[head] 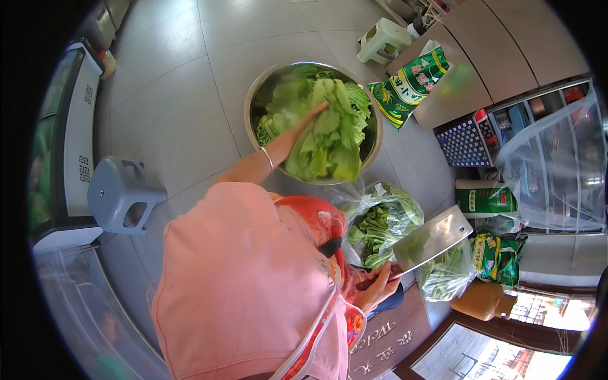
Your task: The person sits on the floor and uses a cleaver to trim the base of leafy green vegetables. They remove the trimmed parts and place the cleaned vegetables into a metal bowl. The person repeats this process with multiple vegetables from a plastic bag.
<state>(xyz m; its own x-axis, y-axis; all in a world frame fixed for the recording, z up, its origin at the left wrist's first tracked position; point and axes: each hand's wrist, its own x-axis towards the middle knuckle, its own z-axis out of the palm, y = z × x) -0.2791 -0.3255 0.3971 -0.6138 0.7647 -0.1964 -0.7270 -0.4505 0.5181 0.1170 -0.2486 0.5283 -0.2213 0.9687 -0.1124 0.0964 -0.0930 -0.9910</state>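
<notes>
A wide metal basin [251,114] on the floor is heaped with leafy greens [327,137] that look like lettuce. My left hand [317,111], with a bracelet at the wrist, reaches in among the leaves. It is slightly blurred and seen edge-on, so whether it grips any leaf is unclear. Lower right, my right hand [380,287] is closed round the handle of a broad cleaver [434,237], its blade pointing up and right. Under and beside the blade are clear plastic bags of greens, one [384,223] by my knees and another [446,273] further right.
A grey-blue plastic stool [118,194] stands left, near a glass-fronted cooler [78,133]. A pale green stool [384,42] and a green printed sack [408,85] are beyond the basin. On the right are a plastic-draped shelf [546,156], more sacks [487,199] and a lettered mat [394,332].
</notes>
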